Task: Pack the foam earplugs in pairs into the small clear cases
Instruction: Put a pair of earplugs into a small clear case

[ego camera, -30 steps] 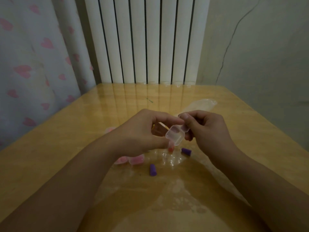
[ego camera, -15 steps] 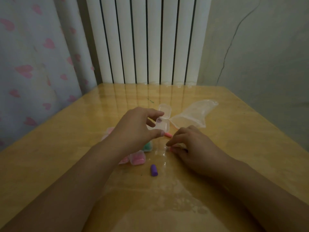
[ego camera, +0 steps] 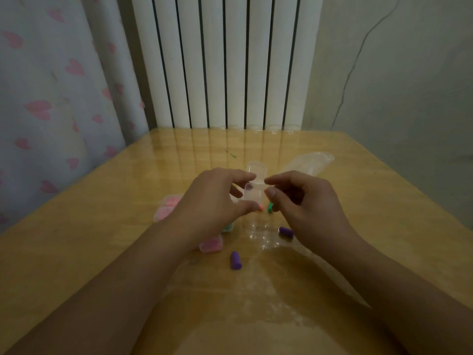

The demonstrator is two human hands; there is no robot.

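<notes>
- Clear plastic, the open case [ego camera: 254,194] is sitting between both hands above the wooden table [ego camera: 76,252], its lid [ego camera: 256,169] tipped back.
- Left hand [ego camera: 212,203] is pinching the case by forefinger and thumb.
- Right hand [ego camera: 304,201] is hovering beside it, fingers curled; whether it is holding an earplug I cannot tell.
- Purple earplugs [ego camera: 236,260] and [ego camera: 286,231] are lying loose nearby.
- Steadying the base level while seating a matching pair looks wise, since foam is springing back easily.

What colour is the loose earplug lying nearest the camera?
Purple earplug, clearest in the head view.
</notes>
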